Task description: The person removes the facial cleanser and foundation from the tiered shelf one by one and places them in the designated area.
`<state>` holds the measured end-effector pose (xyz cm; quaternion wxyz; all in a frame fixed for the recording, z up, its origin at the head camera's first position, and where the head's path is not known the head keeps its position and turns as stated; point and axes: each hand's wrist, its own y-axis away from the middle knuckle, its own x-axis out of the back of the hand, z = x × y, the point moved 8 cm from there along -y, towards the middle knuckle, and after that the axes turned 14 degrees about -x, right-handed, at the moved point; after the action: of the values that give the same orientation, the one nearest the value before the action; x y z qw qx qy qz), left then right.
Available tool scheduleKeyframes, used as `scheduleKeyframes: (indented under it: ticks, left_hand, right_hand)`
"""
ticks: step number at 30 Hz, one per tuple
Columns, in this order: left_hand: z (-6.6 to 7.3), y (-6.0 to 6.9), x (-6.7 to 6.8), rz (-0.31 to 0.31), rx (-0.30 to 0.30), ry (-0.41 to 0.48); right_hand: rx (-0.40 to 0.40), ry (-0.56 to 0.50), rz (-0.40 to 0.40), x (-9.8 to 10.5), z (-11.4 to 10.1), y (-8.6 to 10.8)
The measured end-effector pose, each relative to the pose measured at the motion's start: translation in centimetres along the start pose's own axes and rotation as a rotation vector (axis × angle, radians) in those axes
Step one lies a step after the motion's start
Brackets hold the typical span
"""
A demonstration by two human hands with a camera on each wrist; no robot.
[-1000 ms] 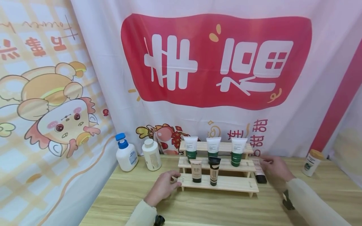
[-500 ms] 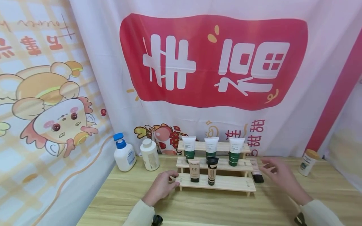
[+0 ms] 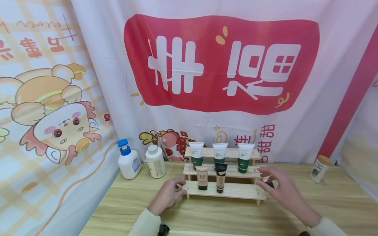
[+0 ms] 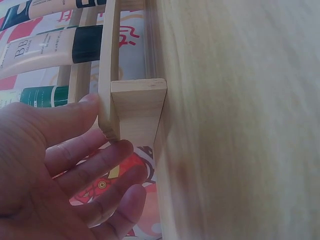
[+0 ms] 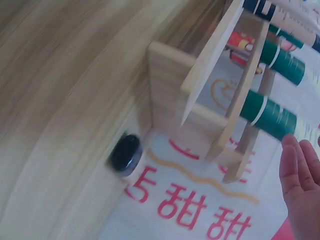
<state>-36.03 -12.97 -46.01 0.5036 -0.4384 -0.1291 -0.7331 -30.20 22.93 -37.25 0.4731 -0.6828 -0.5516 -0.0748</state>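
Observation:
A three-tier wooden display rack stands on the table. My left hand pinches the left end of its lowest tier, thumb on top and fingertips beneath, as the left wrist view shows. Close to the rack's right end is my right hand, thumb and fingers spread, holding nothing. Partly hidden behind it, a tube with a black cap stands beside the rack. On the lowest tier are a beige BB cream tube and a black-topped tube. Green-and-white tubes occupy the tier above.
To the rack's left stand a white pump bottle with a blue head and a white capped bottle. A yellow-capped white bottle is at the far right. A printed cloth hangs behind the wooden table.
My right hand has left the black-capped tube by the rack and moved left and nearer to the rack's right end. The left hand keeps its hold on the rack.

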Motion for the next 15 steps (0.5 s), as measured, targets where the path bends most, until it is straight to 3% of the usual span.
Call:
scheduleKeyframes:
  ticks: [6, 15]
  left_hand:
    - [0.0, 0.0, -0.1, -0.004, 0.001, 0.002]
    - [0.1, 0.0, 0.1, -0.004, 0.018, 0.017]
  right_hand:
    - [0.118, -0.043, 0.009, -0.7, -3.0, 0.3]
    - [0.136, -0.154, -0.07, -3.7, -6.0, -0.2]
